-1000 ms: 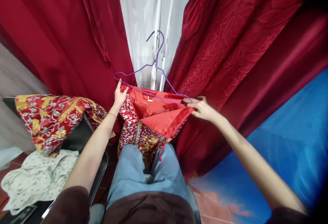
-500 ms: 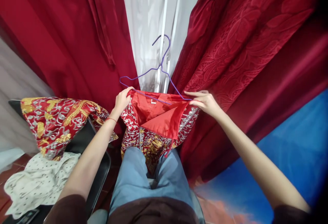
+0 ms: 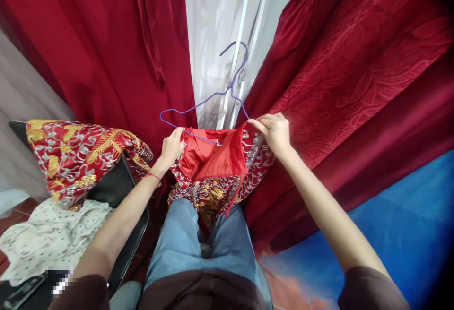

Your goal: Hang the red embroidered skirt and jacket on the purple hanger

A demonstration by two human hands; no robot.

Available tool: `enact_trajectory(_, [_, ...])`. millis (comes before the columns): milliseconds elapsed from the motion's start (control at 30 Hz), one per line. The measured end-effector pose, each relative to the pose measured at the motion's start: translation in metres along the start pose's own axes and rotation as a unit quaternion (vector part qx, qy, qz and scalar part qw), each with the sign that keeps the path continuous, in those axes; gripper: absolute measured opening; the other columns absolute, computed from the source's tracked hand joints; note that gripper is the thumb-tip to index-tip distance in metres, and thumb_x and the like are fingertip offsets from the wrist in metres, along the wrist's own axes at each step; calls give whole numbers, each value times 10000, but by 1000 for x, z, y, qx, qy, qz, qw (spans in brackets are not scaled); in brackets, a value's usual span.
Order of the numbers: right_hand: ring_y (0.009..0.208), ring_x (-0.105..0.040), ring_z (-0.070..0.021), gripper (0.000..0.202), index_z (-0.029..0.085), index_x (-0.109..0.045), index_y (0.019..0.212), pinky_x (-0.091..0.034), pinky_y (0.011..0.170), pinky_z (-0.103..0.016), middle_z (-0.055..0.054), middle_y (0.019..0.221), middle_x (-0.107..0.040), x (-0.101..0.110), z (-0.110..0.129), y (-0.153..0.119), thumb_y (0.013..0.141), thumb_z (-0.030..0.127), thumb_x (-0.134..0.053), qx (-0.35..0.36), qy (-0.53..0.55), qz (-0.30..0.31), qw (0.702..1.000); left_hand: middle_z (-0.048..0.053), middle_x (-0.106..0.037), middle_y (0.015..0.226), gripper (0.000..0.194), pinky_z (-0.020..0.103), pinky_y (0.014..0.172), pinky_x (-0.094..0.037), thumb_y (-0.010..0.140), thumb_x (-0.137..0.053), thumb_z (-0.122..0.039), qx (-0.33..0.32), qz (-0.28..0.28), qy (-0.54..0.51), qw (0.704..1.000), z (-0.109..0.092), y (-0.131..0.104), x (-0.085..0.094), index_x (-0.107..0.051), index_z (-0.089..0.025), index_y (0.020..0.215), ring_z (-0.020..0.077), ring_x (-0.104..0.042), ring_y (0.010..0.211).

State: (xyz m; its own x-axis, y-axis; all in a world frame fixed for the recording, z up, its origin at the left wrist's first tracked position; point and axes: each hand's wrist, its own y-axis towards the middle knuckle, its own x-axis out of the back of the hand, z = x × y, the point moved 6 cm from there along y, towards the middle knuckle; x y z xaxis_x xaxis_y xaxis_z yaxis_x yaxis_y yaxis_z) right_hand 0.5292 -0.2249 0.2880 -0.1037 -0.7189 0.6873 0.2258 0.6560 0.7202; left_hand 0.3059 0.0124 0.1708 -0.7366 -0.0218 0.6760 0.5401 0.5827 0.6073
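Observation:
A red garment (image 3: 213,189) with silver and gold embroidery and a shiny red lining hangs between my hands, its lower part down by my knees. My left hand (image 3: 172,148) is closed on the left edge of its opening. On the other side my right hand (image 3: 275,133) pinches the right edge, close to the hanger's right arm. The purple wire hanger (image 3: 230,88) stands partly inside the opening, hook upward. Its left corner sticks out above my left hand, while its right end is hidden by the cloth and my right fingers.
On the left, a black chair (image 3: 109,189) carries another embroidered red-and-gold cloth (image 3: 85,159) over its back. A white dotted cloth (image 3: 60,234) lies on its seat beside a dark phone-like object (image 3: 26,291). Red curtains (image 3: 142,40) hang ahead; blue material (image 3: 400,239) lies at right.
My right hand has moved left and up, drawing the garment's right edge over the hanger's right end. The hanger's right corner, exposed before, is now covered. The view has shifted slightly.

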Motion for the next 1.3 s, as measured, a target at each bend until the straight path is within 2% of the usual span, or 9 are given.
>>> enact_trajectory(200, [493, -334, -90, 709, 208, -326, 497, -319, 559, -258, 33, 482, -334, -7, 0, -10, 888, 798, -369, -9, 95, 0, 995, 101, -711, 1054, 274, 316, 856, -522, 884, -525, -187, -10, -88, -66, 994, 2, 0, 25, -541, -167, 1156, 230, -709, 945])
enact_trajectory(400, [500, -464, -129, 483, 214, -551, 1018, -390, 575, -251, 39, 598, -545, -12, 7, -18, 936, 678, -443, -34, 128, 7, 991, 36, -671, 941, 454, 289, 843, -511, 877, -640, -410, 19, -237, -88, 967, 1, -14, 63, -421, -197, 1213, 186, -693, 885])
enact_trajectory(633, [512, -543, -163, 425, 207, -583, 943, -236, 526, -266, -33, 616, -611, -24, 16, -17, 1036, 478, -269, -3, -29, 42, 999, 29, -648, 942, 535, 292, 845, -518, 816, -621, -248, 17, -246, -89, 965, 2, -20, 72, -348, -188, 1273, 166, -665, 862])
enact_trajectory(733, [524, -566, -171, 411, 205, -585, 959, -233, 532, -266, -40, 623, -624, -24, 18, -17, 1040, 457, -271, -2, -42, 49, 998, 38, -665, 942, 383, 315, 883, -502, 797, -521, -146, 33, -212, -64, 975, 8, -23, 71, -489, -194, 1176, 169, -655, 864])
enact_trajectory(800, [532, -577, -178, 404, 202, -586, 974, -234, 538, -268, -47, 638, -638, -24, 18, -17, 1043, 454, -278, -3, -45, 58, 997, 47, -701, 947, 243, 372, 949, -462, 828, -450, -135, 24, -143, -13, 989, 6, -24, 65, -616, -210, 989, 196, -649, 916])
enact_trajectory(933, [549, -592, -183, 401, 198, -589, 986, -228, 541, -270, -60, 672, -664, -25, 18, -16, 1044, 449, -282, -5, -53, 59, 997, 56, -756, 895, 251, 418, 972, -414, 904, -489, -316, -15, 48, 65, 997, -1, -26, 40, -705, -216, 824, 246, -664, 896])
enact_trajectory(1000, [549, -590, -183, 404, 197, -589, 989, -228, 540, -270, -61, 672, -666, -26, 17, -16, 1044, 446, -276, -3, -56, 58, 997, 55, -764, 870, 258, 371, 919, -444, 876, -561, -412, -14, 97, 55, 994, 1, -25, 29, -720, -211, 845, 235, -676, 833])
enact_trajectory(1167, [533, -566, -170, 414, 191, -590, 992, -217, 527, -268, -57, 657, -657, -26, 20, -16, 1043, 435, -259, 4, -68, 53, 996, 81, -768, 966, 266, 329, 878, -495, 899, -481, -314, 113, 35, 43, 992, 37, -17, 24, -715, -192, 930, 241, -696, 916])
enact_trajectory(1300, [515, -540, -160, 419, 186, -597, 984, -203, 519, -266, -55, 641, -644, -28, 23, -16, 1043, 417, -253, -2, -80, 52, 995, 331, -656, 1178, 489, 520, 974, -464, 768, -486, -52, 157, 21, 210, 965, 48, -24, 30, -600, 32, 1236, 409, -604, 1186])
